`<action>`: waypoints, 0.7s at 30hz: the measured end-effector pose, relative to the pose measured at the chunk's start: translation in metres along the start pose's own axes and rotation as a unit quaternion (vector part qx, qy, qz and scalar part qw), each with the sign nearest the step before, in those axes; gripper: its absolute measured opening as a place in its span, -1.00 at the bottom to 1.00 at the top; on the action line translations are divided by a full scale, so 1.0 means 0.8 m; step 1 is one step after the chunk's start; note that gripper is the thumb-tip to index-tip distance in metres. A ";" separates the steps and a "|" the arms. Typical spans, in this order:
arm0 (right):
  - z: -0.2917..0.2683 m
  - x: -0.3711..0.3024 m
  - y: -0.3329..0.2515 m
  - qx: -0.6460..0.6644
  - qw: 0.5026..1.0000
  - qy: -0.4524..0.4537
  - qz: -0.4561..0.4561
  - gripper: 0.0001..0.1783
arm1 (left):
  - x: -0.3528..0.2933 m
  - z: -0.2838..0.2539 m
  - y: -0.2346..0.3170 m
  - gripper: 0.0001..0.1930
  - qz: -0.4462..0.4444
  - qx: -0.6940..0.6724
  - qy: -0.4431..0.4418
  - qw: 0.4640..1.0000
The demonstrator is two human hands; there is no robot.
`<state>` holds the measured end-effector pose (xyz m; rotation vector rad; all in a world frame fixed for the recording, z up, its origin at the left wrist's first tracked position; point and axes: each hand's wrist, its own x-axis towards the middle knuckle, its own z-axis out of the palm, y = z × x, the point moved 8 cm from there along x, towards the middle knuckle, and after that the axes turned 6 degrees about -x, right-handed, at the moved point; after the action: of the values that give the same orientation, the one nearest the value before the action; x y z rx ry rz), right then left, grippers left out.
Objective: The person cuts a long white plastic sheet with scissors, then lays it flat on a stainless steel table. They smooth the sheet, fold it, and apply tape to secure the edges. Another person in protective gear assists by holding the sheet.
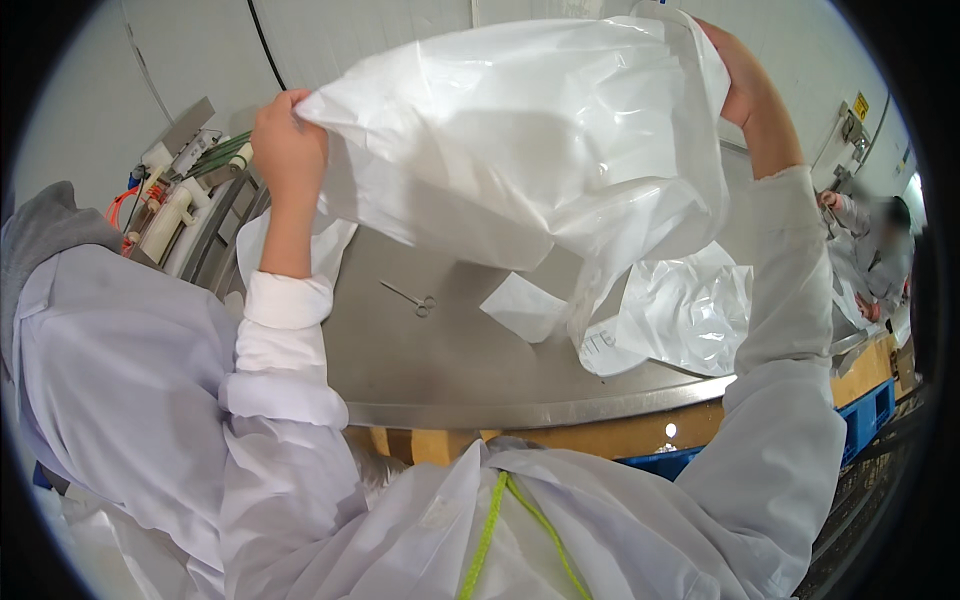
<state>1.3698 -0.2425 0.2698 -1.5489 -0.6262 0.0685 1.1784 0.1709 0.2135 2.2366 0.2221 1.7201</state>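
A large white plastic bag (470, 110) is stretched between my two raised hands, above a steel table (400, 350). My left hand (288, 138) is closed on its left corner. At the upper right, my right hand (735, 75) grips the bag's other side; its fingers are mostly hidden behind the plastic. The lower part of the bag hangs in folds toward the table. Beneath it lie another glossy white plastic bag (690, 312) and a white sheet (523, 307). A pair of scissors (410, 299) rests on the bare steel to their left.
Close at my left stands a person in a white coat (120, 380). Behind them is equipment with orange tubing and green rods (222, 153). More white plastic (335, 245) lies at the table's left end. Another person (880, 245) works at the far right, near a blue pallet (868, 418).
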 end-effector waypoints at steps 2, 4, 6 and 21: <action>0.011 0.001 0.014 0.113 0.992 -0.038 0.042 -0.63 | -0.029 0.000 0.037 -0.56 0.108 0.087 0.034 0.990; 0.041 -0.007 0.013 0.149 0.987 -0.053 0.021 -0.65 | -0.068 0.003 0.112 -0.44 0.193 -0.065 -0.019 0.979; 0.055 -0.003 0.011 0.181 0.977 -0.098 0.047 -0.57 | -0.109 0.003 0.178 -0.49 0.312 -0.086 -0.111 0.940; 0.180 -0.080 -0.062 -0.287 0.895 0.129 -0.315 -0.39 | 0.024 -0.083 0.056 -0.75 -0.121 -0.439 0.016 0.890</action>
<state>1.2389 -0.1420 0.2809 -1.7914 -0.9592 -0.8732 1.1168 0.1449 0.2611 1.4372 -0.2311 1.3284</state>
